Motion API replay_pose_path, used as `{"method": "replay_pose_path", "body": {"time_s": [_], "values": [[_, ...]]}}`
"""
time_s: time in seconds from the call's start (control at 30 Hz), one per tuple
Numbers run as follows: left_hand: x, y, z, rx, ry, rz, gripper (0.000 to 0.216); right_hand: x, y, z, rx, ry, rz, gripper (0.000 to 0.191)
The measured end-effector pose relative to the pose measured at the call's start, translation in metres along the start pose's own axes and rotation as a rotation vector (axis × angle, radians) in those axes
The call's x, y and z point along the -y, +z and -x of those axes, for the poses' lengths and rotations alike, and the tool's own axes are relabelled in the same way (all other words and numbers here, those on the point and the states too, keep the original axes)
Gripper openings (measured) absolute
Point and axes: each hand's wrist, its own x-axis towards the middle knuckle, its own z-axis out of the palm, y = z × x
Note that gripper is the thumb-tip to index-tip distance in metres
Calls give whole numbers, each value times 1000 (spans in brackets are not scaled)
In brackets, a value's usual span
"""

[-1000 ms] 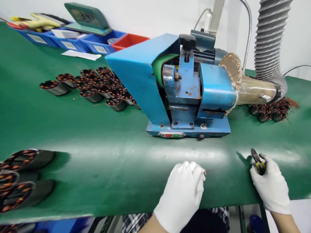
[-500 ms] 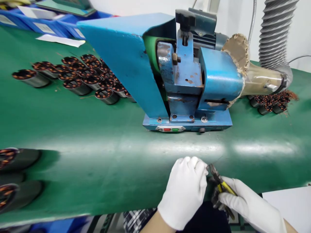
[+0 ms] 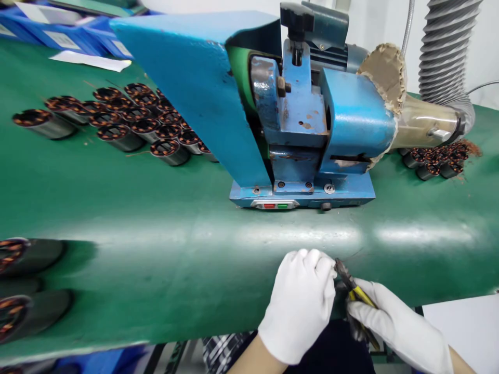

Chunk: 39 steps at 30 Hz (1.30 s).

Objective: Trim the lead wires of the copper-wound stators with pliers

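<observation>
My left hand (image 3: 300,304), in a white glove, is curled into a closed grip at the near edge of the green table (image 3: 156,249); what it holds is hidden under the fingers. My right hand (image 3: 393,322), also gloved, grips small cutting pliers (image 3: 353,288) with yellow and black handles. The pliers' dark jaws point up and left and sit right beside my left fingertips. A thin wire strand (image 3: 353,254) shows just above the jaws.
A blue bench machine (image 3: 280,114) with red and green buttons stands mid-table, joined to a ribbed grey hose (image 3: 444,52). Several copper-wound stators (image 3: 132,122) lie far left, more at the right (image 3: 436,158) and near left (image 3: 27,283). Blue bins (image 3: 58,31) line the back.
My right hand brought the pliers from the right over to my left hand's fingertips. The view has shifted closer to the machine; my left hand has stayed closed.
</observation>
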Motion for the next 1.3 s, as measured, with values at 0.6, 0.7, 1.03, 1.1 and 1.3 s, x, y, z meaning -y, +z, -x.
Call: {"method": "replay_pose_path", "body": {"time_s": [0.6, 0.7, 1.03, 1.1, 1.3], "values": [[45, -29, 14, 156, -161, 21, 79, -24, -24, -18, 202, -486, -1110, 30], [54, -25, 23, 75, -16, -81, 77, -14, -60, -46, -93, -420, -1372, 37], [49, -13, 23, -211, -4, -42, 70, -9, -137, -18, -1157, -181, 227, 47], [47, -18, 20, -199, 10, 128, 54, -24, -129, -17, -1017, -320, 630, 50], [21, -26, 25, 4, -452, 727, 42, -60, -123, -55, -896, -615, 1300, 49]]}}
